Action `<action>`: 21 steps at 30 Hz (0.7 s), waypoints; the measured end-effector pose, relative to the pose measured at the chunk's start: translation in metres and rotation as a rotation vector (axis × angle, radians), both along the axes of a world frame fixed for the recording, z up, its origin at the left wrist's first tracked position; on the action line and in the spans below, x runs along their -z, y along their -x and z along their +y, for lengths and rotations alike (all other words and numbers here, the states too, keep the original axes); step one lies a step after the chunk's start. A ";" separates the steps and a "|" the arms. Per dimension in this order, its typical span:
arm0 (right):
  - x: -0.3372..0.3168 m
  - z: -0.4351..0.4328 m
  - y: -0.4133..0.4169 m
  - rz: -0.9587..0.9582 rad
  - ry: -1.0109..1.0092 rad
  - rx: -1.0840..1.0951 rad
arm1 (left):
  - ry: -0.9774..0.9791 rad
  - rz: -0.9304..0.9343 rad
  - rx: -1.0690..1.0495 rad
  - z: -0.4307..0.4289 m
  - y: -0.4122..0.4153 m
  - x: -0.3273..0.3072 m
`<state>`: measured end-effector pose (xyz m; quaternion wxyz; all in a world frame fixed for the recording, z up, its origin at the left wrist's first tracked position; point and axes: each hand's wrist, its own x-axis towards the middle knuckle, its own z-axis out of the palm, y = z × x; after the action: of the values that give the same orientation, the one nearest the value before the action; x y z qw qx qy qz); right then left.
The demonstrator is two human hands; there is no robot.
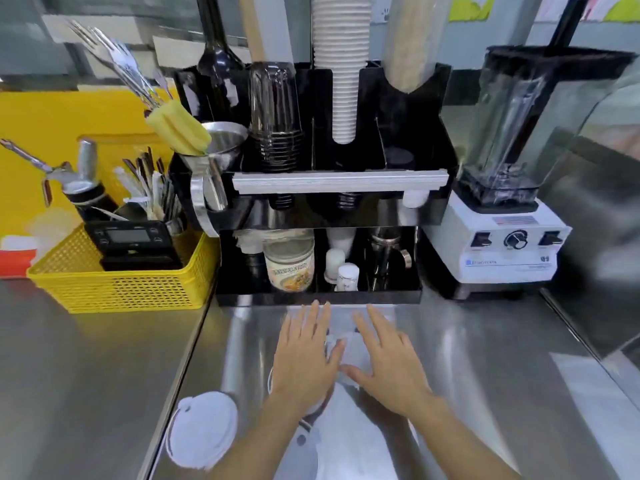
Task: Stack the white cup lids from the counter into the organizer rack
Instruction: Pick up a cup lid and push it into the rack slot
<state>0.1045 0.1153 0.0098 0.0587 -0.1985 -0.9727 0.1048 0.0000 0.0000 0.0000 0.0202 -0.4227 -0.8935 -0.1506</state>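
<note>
Steel counter [104, 375], cluttered drink station

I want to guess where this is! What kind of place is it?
Probably a drink shop or café counter. A black organizer rack holds a tall stack of paper cups, a blender stands beside it, and white cup lids lie on the steel counter.

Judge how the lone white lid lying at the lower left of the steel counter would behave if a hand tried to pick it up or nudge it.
The white lid looks thin and moulded, so probably very light and slightly flexible. It lies flat on the smooth, shiny steel counter, so a nudge would likely slide it, not roll it. Its low profile may make its edge hard to catch.
</note>
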 end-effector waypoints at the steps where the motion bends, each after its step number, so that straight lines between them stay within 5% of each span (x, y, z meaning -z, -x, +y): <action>1: 0.010 0.002 0.001 0.018 -0.015 0.006 | 0.015 0.027 -0.021 0.000 0.001 0.009; 4: 0.024 0.000 0.000 -0.012 0.102 -0.042 | 0.262 -0.124 -0.007 -0.003 -0.005 0.014; 10: 0.024 0.002 0.005 -0.101 0.220 -0.029 | 0.267 -0.220 0.020 -0.001 -0.008 0.015; 21: -0.051 0.015 0.015 0.336 0.277 -0.003 | -0.636 -1.082 -0.231 0.023 0.009 -0.068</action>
<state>0.0897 0.1304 0.0604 0.1920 -0.1827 -0.9259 0.2690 -0.0093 0.0231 0.0680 -0.2932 -0.1613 -0.7287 -0.5975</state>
